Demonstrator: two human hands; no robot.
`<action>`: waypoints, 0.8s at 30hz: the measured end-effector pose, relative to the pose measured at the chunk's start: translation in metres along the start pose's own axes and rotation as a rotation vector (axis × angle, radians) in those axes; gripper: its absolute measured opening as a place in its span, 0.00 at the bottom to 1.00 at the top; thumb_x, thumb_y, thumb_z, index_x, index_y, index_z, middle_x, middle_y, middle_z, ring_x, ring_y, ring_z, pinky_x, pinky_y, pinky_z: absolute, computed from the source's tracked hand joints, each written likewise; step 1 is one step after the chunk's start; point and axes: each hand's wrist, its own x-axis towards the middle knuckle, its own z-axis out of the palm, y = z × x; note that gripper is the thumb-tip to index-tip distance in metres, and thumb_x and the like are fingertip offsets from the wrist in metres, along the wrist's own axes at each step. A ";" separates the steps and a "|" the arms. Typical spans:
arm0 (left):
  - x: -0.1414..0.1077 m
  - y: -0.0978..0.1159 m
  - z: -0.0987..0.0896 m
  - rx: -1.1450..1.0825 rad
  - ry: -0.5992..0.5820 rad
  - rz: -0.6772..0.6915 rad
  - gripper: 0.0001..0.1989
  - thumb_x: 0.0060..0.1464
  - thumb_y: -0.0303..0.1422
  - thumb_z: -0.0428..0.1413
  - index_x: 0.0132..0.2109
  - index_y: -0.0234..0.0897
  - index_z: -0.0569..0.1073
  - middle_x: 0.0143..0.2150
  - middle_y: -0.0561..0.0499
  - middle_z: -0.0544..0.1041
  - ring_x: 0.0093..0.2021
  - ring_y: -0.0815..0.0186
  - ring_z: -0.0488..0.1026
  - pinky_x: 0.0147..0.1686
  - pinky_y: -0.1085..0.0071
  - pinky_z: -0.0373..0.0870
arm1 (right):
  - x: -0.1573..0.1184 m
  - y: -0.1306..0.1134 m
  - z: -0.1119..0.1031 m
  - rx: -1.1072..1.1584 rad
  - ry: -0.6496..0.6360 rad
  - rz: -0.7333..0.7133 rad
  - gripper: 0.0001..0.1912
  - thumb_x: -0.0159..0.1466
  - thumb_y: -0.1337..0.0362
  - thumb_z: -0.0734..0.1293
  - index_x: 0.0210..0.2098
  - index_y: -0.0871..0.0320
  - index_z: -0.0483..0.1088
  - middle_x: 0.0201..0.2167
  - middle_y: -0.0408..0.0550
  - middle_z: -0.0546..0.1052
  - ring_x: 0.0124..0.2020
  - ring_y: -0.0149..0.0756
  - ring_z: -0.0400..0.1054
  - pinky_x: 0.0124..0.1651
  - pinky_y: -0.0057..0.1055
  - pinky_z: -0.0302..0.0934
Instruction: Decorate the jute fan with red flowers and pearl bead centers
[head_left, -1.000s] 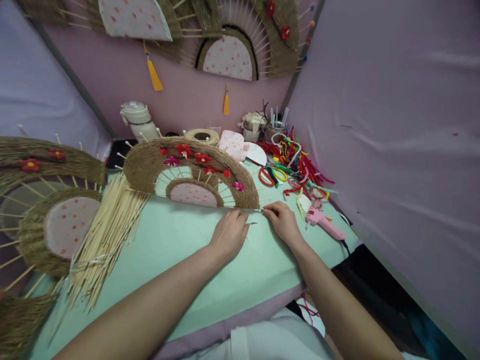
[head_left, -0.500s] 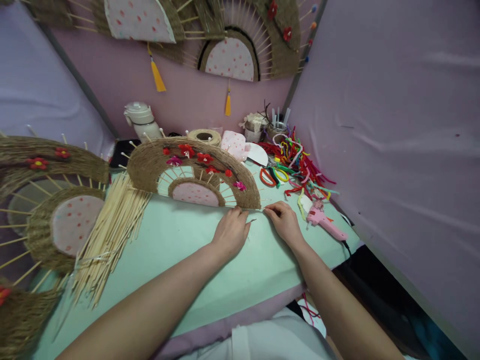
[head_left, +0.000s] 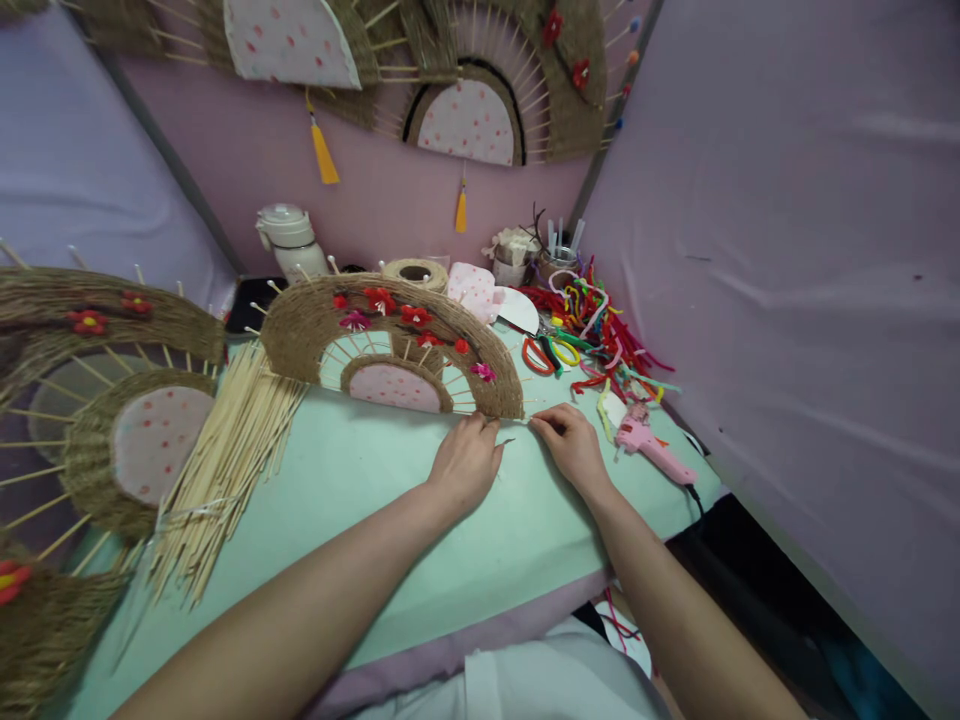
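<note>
A half-round fan (head_left: 296,345) of brown twine wound over thin sticks leans over the table, with red and magenta flowers along its band and a pink-spotted half-disc at its centre. At the fan's lower right edge, the fingers of my left hand (head_left: 463,465) are closed on its rim. My right hand (head_left: 574,445) pinches the end of a stick at the fan's right corner, where a tiny pale tip shows between thumb and forefinger. White knobs cap several sticks on the fan's left side. A thin dark sliver (head_left: 508,441) shows by my left thumb.
A bundle of sticks (head_left: 225,480) and another twine fan (head_left: 82,440) are at left. A pink glue gun (head_left: 652,447), scissors (head_left: 541,355) and coloured pipe cleaners (head_left: 600,320) lie at right. Behind stand a white bottle (head_left: 289,240) and a twine roll (head_left: 414,274). Finished fans hang above.
The view has shifted slightly, so the background sits a little further right. Both hands keep the same hold at the fan's right end.
</note>
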 end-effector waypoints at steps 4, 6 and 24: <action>0.001 -0.001 0.000 -0.008 0.000 0.001 0.14 0.60 0.32 0.49 0.50 0.31 0.72 0.45 0.40 0.72 0.48 0.54 0.69 0.50 0.60 0.67 | 0.000 0.000 0.000 -0.001 0.004 -0.008 0.13 0.66 0.56 0.65 0.33 0.61 0.72 0.32 0.44 0.74 0.37 0.34 0.69 0.45 0.38 0.63; 0.000 -0.002 0.000 -0.023 0.006 0.008 0.14 0.60 0.31 0.50 0.50 0.31 0.72 0.45 0.40 0.72 0.48 0.55 0.69 0.50 0.59 0.67 | 0.000 0.000 0.001 -0.004 0.005 -0.009 0.13 0.66 0.56 0.65 0.33 0.61 0.72 0.32 0.45 0.74 0.36 0.34 0.69 0.44 0.37 0.63; -0.022 -0.038 -0.017 -0.201 0.300 -0.031 0.14 0.59 0.24 0.46 0.48 0.31 0.72 0.54 0.40 0.70 0.54 0.59 0.69 0.56 0.61 0.66 | 0.000 0.003 0.001 -0.011 0.013 -0.016 0.14 0.66 0.55 0.65 0.33 0.60 0.72 0.32 0.45 0.74 0.36 0.34 0.68 0.45 0.38 0.63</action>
